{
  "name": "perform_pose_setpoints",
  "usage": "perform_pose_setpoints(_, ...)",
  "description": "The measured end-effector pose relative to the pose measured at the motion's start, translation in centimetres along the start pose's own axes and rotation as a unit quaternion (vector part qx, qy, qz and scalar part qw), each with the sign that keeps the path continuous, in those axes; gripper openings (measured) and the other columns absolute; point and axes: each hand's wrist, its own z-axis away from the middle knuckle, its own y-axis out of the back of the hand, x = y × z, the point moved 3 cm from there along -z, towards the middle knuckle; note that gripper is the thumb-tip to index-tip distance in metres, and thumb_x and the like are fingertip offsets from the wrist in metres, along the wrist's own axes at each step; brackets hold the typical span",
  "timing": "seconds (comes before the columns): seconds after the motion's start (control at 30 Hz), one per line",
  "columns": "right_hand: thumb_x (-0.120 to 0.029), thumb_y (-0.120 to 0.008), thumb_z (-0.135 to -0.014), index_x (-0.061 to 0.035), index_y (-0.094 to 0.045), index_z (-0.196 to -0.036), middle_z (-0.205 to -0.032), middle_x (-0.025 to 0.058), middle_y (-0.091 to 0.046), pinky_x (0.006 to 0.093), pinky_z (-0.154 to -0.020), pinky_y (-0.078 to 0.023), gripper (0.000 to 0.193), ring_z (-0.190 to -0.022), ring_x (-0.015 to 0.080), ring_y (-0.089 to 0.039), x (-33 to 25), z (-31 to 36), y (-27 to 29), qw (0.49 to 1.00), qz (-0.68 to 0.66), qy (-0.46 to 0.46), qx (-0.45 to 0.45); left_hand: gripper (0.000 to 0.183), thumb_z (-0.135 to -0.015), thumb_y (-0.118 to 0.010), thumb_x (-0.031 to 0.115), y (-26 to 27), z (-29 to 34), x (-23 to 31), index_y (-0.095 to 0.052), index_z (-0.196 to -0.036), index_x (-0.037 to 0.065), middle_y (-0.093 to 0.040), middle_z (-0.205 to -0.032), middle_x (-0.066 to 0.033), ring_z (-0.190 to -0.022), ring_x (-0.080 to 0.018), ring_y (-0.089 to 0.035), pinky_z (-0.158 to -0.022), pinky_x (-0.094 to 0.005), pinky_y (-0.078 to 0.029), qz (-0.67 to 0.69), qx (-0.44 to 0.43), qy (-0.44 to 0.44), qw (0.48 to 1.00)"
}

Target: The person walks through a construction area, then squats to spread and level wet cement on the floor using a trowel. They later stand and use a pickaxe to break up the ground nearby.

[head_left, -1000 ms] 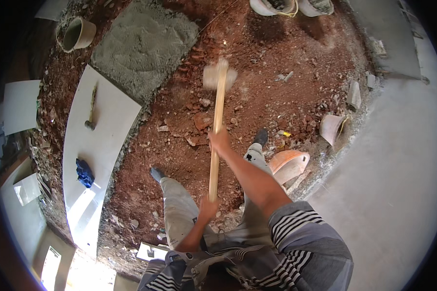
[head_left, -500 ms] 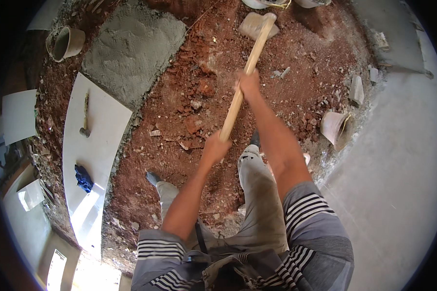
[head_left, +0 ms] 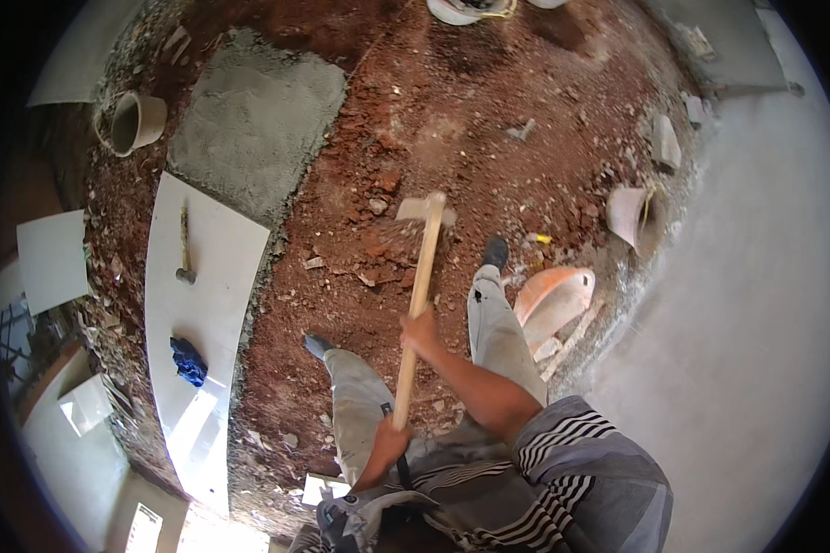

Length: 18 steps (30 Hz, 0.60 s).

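Note:
Both my hands grip the pale wooden handle of a hoe. My left hand is closed round the butt end, close to my body. Farther up the handle, my right hand wraps it in front of my legs. The hoe's blade, blurred by motion, is down at the loose red soil ahead of my feet, and bits of dirt show around it. My feet stand apart on the soil, either side of the handle.
At left, a long white slab bears a hammer and a blue cloth. Beyond it lies a grey mortar patch. Buckets stand at far left, far middle and right. An orange-rimmed container lies by my right foot.
The hoe's blade has come back from the far soil toward my feet. Both hands have drawn in nearer my body, gripping the handle throughout.

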Motion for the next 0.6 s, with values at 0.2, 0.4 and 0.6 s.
perform_pose_setpoints(0.2, -0.004, -0.063, -0.085, -0.0052, -0.037, -0.122, -0.072, 0.0104, -0.055, 0.0373, -0.038, -0.048, 0.046, -0.048, 0.0223, -0.058, 4.0, 5.7, 1.2, 0.99, -0.136, -0.032, -0.001, 0.036, -0.076, -0.071, 0.023, 1.7, 6.8, -2.2, -0.063, -0.104, 0.001, -0.067, -0.093, -0.0257, -0.092, -0.0406, -0.066, -0.08, -0.0459, -0.051, -0.125, 0.003, 0.017, 0.992)
perform_pose_setpoints(0.4, 0.0, -0.06, -0.086, -0.0047, -0.037, -0.115, -0.073, 0.009, -0.054, 0.0342, -0.038, -0.048, 0.037, -0.048, 0.0205, -0.056, -12.5, -6.6, 12.5, 0.958, -0.198, 0.207, 0.031, 0.045, -0.079, -0.069, 0.021, -3.6, -8.3, 12.9, -0.058, -0.119, 0.004, -0.067, -0.09, -0.0268, -0.09, -0.046, -0.065, -0.076, -0.0502, -0.052, -0.15, 0.034, -0.248, 0.957)
perform_pose_setpoints(0.6, -0.003, -0.064, -0.083, 0.0005, -0.041, -0.108, -0.074, 0.0122, -0.056, 0.0348, -0.04, -0.048, 0.033, -0.049, 0.0209, -0.058, -19.7, -14.3, 17.9, 0.975, -0.061, 0.192, 0.097, 0.037, -0.078, -0.067, 0.021, -8.5, -13.7, 22.0, -0.059, -0.107, -0.001, -0.067, -0.087, -0.024, -0.081, -0.039, -0.066, -0.072, -0.0467, -0.051, -0.003, -0.024, -0.214, 0.976)
